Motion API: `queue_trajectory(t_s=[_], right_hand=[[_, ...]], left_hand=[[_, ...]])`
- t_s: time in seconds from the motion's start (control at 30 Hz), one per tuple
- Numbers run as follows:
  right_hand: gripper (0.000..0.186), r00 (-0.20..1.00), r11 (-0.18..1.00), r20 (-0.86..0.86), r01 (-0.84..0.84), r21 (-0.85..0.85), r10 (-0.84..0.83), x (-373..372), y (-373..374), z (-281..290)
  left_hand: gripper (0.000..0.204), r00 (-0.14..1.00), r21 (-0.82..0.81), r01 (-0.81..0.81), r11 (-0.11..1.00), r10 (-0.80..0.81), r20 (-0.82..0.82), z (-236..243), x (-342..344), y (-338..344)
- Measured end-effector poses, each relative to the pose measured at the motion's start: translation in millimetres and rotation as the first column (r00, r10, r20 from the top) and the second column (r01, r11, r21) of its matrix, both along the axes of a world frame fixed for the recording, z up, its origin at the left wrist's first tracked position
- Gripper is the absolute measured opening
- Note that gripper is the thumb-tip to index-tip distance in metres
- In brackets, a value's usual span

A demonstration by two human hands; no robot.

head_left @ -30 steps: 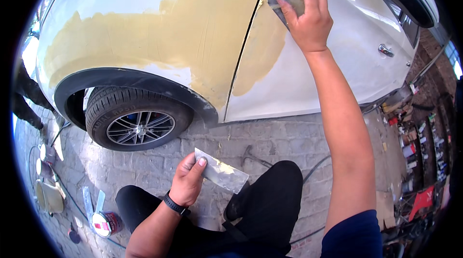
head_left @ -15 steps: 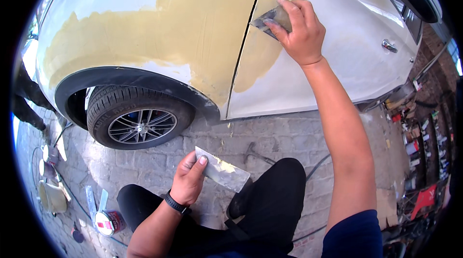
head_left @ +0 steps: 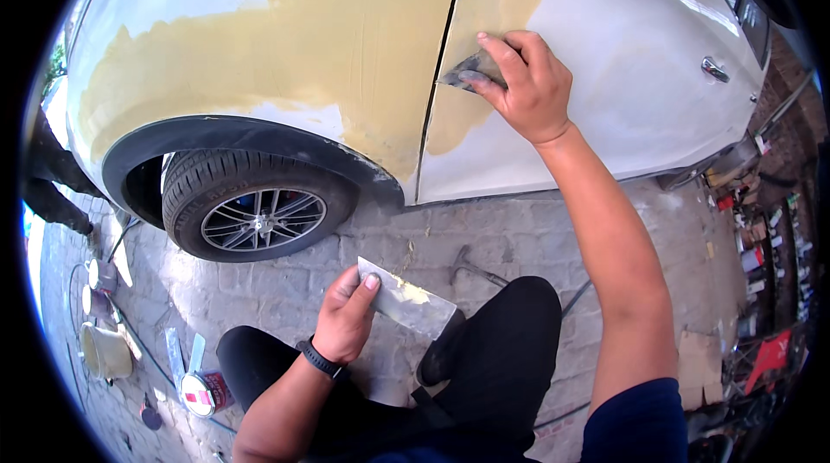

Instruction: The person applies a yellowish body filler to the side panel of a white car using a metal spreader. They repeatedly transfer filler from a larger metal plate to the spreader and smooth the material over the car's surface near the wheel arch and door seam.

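My right hand point(head_left: 533, 87) grips a thin dark putty spreader point(head_left: 475, 71), its blade laid against the white car door point(head_left: 622, 108) just right of the dark door gap. Yellowish filler point(head_left: 363, 39) coats the fender left of the gap and a strip of the door under the spreader. Lower down, my left hand point(head_left: 345, 312) pinches one end of a flat grey metal plate point(head_left: 419, 314) between thumb and fingers. A small heap of pale yellow filler point(head_left: 411, 293) lies on that plate. Part of the spreader is hidden behind my right fingers.
Below the fender is the front wheel point(head_left: 262, 208). A hammer point(head_left: 475, 266) lies on the paving near my knee. At left stand a tin point(head_left: 204, 394), a bucket point(head_left: 106, 351) and a hose. Another person's legs point(head_left: 56, 173) show far left; cluttered shelving point(head_left: 765, 281) lines the right.
My right hand has moved the spreader down and slightly left along the door beside the gap. My left hand keeps its hold on the plate. The view has shifted a little.
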State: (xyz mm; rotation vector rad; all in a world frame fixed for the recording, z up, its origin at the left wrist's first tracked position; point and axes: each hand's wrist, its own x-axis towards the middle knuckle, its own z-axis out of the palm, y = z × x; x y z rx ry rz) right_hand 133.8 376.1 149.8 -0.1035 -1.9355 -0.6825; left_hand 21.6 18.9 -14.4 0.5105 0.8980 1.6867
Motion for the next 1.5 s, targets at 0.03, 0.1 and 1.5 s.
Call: queue_trajectory(t_s=[0.03, 0.1, 1.5], right_hand=[[0.057, 1.0, 1.0, 0.005, -0.005, -0.004, 0.005, 1, -1, -3], [0.057, 1.0, 1.0, 0.015, -0.016, -0.006, 0.016, 2, -2, -10], [0.052, 0.984, 0.92, 0.028, -0.156, -0.36, 0.178, 17, -22, -114]], left_hand=[[0.02, 1.0, -0.003, 0.004, 1.0, -0.004, -0.001, -3, 0, 1], [0.02, 1.0, -0.012, 0.01, 1.0, -0.01, -0.004, -5, 0, 2], [0.023, 0.999, -0.158, -0.003, 0.987, -0.004, -0.043, -37, 12, 24]])
